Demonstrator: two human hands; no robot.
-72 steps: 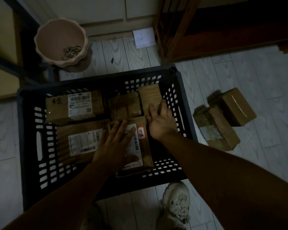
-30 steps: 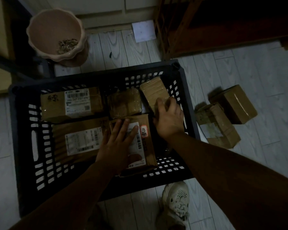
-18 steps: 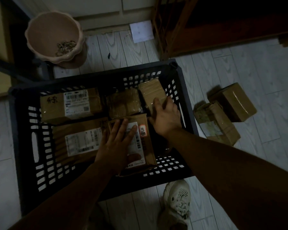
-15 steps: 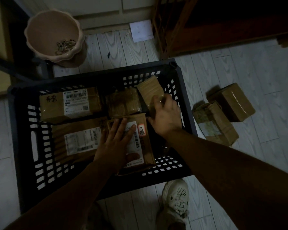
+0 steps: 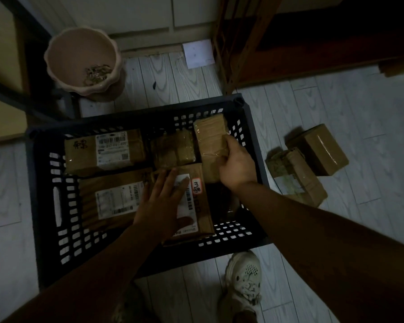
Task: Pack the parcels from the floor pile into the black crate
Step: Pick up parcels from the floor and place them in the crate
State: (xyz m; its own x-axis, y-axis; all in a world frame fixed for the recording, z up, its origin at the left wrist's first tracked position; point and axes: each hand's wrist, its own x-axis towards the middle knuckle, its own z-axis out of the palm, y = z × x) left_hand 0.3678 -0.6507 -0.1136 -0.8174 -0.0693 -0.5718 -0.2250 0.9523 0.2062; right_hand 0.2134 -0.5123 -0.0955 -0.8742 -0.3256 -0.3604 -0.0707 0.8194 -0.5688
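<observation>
Flooring (image 5: 336,108) of pale wood-grain planks, dim light all over. Found black crate (image 5: 135,116) standing on it, slotted walls, near side just beyond a pale shoe (image 5: 243,276).

Counted five brown parcels inside. Far row: long labelled parcel (image 5: 103,152) at left, small taped parcel (image 5: 173,150) in the middle, tape-wrapped parcel (image 5: 211,136) at far right against the crate wall. Near row: wide labelled parcel (image 5: 112,199) at left, sticker parcel (image 5: 202,210) beside it, red-edged handwritten tag on top.

Saw left hand (image 5: 159,206) flat on the sticker parcel, fingers straight and spread. Saw right hand (image 5: 237,164) curled round the near end of the tape-wrapped parcel, gripping it. Couldn't tell whether that parcel rested on the crate bottom or sat lifted.

Noted two more outside, on the planks right of the crate, touching each other: far floor parcel (image 5: 317,150), near floor parcel (image 5: 296,178) with a clear-tape patch.

Beyond the crate: pink scalloped pot (image 5: 79,57) at far left, dry scraps in its bottom. White paper sheet (image 5: 198,53) flat by the skirting, wooden frame (image 5: 238,43) just right of it. Pale cabinet fronts (image 5: 138,12) along the back.
</observation>
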